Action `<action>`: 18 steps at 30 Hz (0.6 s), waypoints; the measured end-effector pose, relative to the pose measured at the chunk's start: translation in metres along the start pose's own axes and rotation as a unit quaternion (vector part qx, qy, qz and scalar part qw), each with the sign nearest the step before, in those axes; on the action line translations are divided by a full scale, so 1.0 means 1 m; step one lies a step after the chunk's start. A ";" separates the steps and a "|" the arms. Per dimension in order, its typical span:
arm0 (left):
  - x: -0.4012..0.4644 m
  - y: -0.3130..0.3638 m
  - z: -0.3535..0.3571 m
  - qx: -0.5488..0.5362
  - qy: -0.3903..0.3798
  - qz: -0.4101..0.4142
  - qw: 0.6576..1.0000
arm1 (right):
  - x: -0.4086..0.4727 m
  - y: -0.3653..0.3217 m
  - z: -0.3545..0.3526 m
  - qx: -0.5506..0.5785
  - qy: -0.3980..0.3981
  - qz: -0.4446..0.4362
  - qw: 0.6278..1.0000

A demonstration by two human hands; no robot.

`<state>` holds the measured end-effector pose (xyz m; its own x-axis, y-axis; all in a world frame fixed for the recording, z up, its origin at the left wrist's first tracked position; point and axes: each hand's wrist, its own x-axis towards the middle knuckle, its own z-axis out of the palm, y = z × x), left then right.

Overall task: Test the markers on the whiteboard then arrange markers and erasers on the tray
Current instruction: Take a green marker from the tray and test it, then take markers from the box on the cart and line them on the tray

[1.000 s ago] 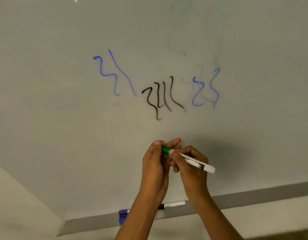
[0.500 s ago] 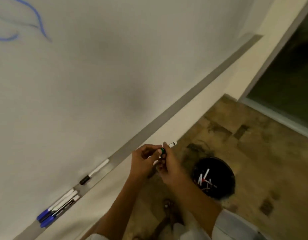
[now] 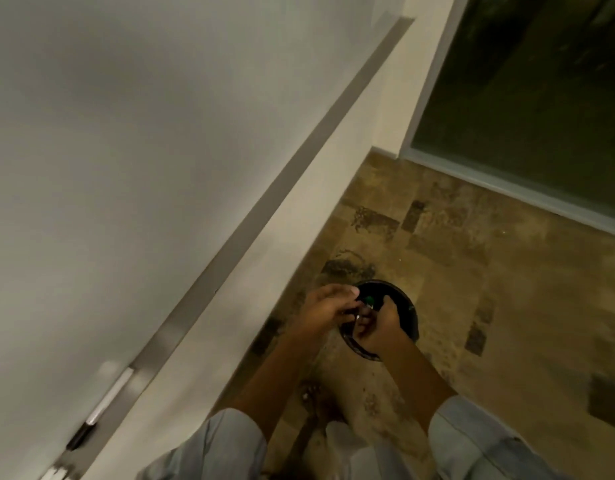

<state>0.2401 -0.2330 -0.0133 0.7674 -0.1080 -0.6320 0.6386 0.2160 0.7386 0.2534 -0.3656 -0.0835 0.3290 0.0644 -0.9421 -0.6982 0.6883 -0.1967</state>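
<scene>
Both my hands meet over a black round bin on the floor. My right hand grips the green marker, of which only the green end shows. My left hand has its fingers pinched at that same end; what they hold is blurred. The whiteboard fills the left side, and its grey tray runs diagonally below it. A black-capped marker lies on the tray at lower left.
Brown patterned floor tiles spread to the right. A dark glass door or window with a pale frame stands at the upper right. My feet are beside the wall base below my arms.
My view swung down and right, away from the scribbles on the board. Both hands with the green marker dropped from the board to over the black bin.
</scene>
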 end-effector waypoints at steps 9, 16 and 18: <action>-0.010 0.018 -0.031 -0.067 0.047 -0.005 0.997 | 0.020 -0.036 -0.018 0.010 0.011 0.033 0.999; -0.078 0.027 -0.092 -0.155 0.193 0.056 0.967 | 0.011 0.013 0.094 -0.219 -0.103 0.019 0.970; -0.110 0.022 -0.113 -0.189 0.237 0.089 0.949 | -0.003 0.045 0.132 -0.292 -0.138 0.030 0.946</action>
<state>0.1638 -0.1067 0.0462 0.6925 0.3928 -0.6050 0.3662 0.5311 0.7641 0.3048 -0.2394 -0.0536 0.3747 0.3316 -0.8658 -0.9266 0.1659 -0.3375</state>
